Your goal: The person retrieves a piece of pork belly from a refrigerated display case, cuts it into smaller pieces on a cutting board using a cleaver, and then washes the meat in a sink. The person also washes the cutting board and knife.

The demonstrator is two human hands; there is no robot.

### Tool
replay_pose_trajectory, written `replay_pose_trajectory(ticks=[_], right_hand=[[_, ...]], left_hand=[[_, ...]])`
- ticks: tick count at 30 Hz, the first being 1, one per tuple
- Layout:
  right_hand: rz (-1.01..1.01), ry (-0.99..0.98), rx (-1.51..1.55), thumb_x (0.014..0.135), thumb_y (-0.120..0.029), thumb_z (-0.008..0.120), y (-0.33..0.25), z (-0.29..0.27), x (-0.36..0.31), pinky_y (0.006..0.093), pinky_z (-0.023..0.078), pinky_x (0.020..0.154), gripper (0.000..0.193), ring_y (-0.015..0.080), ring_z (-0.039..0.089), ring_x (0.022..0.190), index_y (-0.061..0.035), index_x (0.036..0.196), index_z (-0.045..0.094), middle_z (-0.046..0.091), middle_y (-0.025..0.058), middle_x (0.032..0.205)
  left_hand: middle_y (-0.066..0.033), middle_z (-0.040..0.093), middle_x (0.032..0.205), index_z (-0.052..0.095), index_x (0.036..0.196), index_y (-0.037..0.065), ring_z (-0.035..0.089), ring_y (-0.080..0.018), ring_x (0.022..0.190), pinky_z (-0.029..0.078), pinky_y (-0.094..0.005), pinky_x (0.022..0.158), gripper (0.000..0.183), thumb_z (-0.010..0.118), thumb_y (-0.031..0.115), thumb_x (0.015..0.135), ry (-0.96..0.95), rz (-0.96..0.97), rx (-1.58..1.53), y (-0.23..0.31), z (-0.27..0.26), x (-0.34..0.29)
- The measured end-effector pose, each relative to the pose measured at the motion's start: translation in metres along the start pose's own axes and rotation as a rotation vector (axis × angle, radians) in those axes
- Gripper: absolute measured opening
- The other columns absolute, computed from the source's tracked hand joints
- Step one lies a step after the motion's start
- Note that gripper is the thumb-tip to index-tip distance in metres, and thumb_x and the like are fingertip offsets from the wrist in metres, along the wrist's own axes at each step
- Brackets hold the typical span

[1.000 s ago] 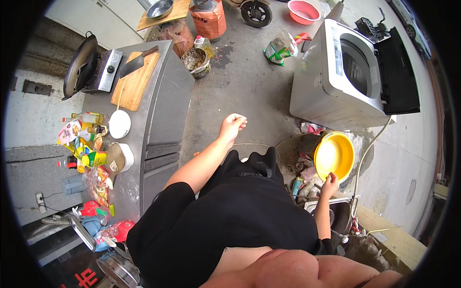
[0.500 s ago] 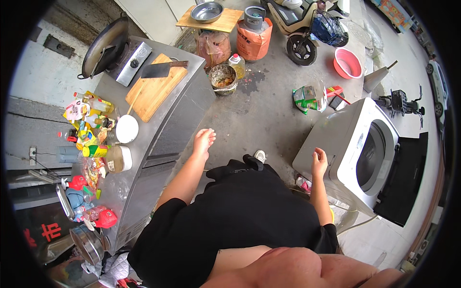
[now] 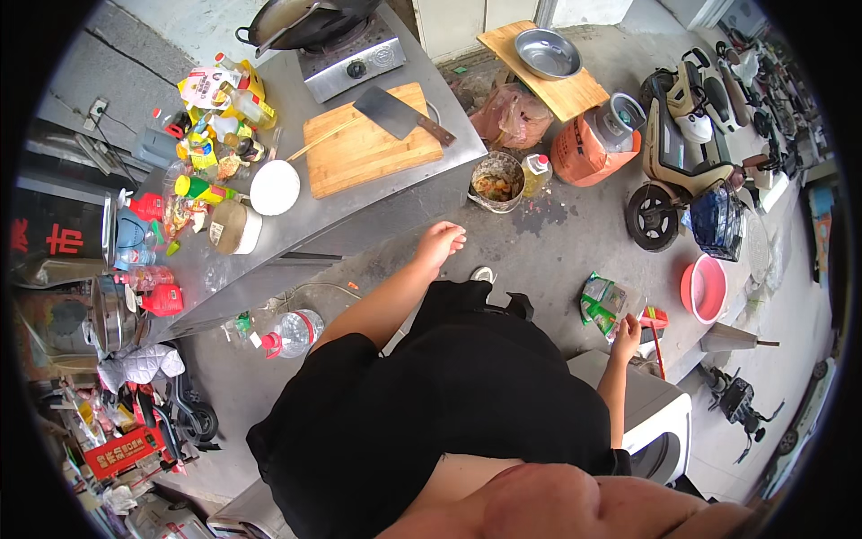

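Head view: holding nothing visible in the left hand (image 3: 440, 246), loosely half-open near the steel counter (image 3: 305, 214), nor in the right hand (image 3: 627, 341), likewise half-open, seen beside a green plastic bag (image 3: 603, 301). Seemingly between steps, with the cleaver (image 3: 386, 112) lying untouched on the wooden cutting board (image 3: 346, 166), and what is left impossible to judge. Hard to make out: both palms, the washing machine (image 3: 660, 404) partly hidden by the torso (image 3: 476, 377), the wok (image 3: 310, 27) cut off above.

From my remote feed I read the tabletop (image 3: 214, 280) as grey, the cutting board (image 3: 359, 162) as honey tan; the cleaver (image 3: 384, 111), dark grey with a brown handle (image 3: 437, 131); the bowl (image 3: 275, 188), white; the wok (image 3: 301, 31), black. I record the basin (image 3: 703, 287) as pink, the sack (image 3: 584, 154) as orange, the plastic bag (image 3: 600, 302) as green and whitish.
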State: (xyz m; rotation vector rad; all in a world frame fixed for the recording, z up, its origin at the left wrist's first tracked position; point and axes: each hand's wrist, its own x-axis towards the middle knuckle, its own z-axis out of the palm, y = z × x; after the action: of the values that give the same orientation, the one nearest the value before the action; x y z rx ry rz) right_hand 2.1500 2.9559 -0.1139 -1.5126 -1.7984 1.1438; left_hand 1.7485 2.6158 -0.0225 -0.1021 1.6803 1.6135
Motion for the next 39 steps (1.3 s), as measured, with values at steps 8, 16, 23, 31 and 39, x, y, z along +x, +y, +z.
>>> replay_pose_trajectory(ticks=[8, 16, 23, 31, 39], right_hand=[[-0.468, -0.213, -0.690, 0.079, -0.022, 0.070, -0.080, 0.055, 0.092, 0.0447, 0.042, 0.099, 0.040, 0.0342, 0.055, 0.115, -0.0052, 0.115, 0.063, 0.060, 0.0188, 0.121], [-0.430, -0.789, -0.325, 0.087, -0.020, 0.066, -0.199, 0.226, 0.149, 0.0336, 0.051, 0.082, 0.030, 0.0221, 0.067, 0.093, -0.0044, 0.113, 0.065, 0.069, 0.0123, 0.106], [-0.674, -1.126, -0.256, 0.085, -0.020, 0.068, -0.318, 0.388, 0.117, 0.0329, 0.052, 0.076, 0.035, 0.0200, 0.067, 0.082, -0.0014, 0.114, 0.062, 0.069, 0.0129, 0.097], [-0.809, -1.093, -0.313, 0.083, -0.021, 0.071, -0.374, 0.497, 0.046, 0.0391, 0.048, 0.092, 0.050, 0.0275, 0.060, 0.106, -0.0041, 0.126, 0.054, 0.058, 0.0158, 0.121], [-0.674, -1.062, -0.382, 0.083, -0.021, 0.070, -0.370, 0.525, 0.019, 0.0367, 0.051, 0.087, 0.051, 0.0258, 0.063, 0.101, 0.0004, 0.126, 0.055, 0.058, 0.0174, 0.121]], left_hand=[[-0.0023, 0.066, 0.086, 0.062, 0.095, 0.008, 0.059, -0.0099, 0.074, 0.045, -0.0242, 0.068, 0.017, 0.062, 0.025, 0.090, 0.129, -0.009, -0.156, 0.025, 0.017, 0.057], [-0.0023, 0.066, 0.090, 0.063, 0.098, 0.008, 0.059, -0.0086, 0.076, 0.046, -0.0230, 0.070, 0.015, 0.060, 0.022, 0.093, 0.486, 0.157, -0.177, 0.041, -0.031, 0.056], [-0.0152, 0.062, 0.099, 0.062, 0.104, 0.002, 0.062, -0.0248, 0.083, 0.052, -0.0348, 0.075, 0.029, 0.071, 0.012, 0.077, 0.999, 0.401, 0.355, 0.043, -0.121, 0.043], [-0.0151, 0.055, 0.117, 0.057, 0.116, 0.007, 0.058, -0.0286, 0.102, 0.050, -0.0398, 0.085, 0.038, 0.066, 0.012, 0.079, 1.052, 0.310, 0.854, 0.131, -0.206, 0.117], [-0.0130, 0.059, 0.109, 0.061, 0.103, 0.006, 0.062, -0.0309, 0.101, 0.053, -0.0419, 0.081, 0.025, 0.064, 0.010, 0.079, 0.634, 0.094, 1.329, 0.174, -0.288, 0.196]])
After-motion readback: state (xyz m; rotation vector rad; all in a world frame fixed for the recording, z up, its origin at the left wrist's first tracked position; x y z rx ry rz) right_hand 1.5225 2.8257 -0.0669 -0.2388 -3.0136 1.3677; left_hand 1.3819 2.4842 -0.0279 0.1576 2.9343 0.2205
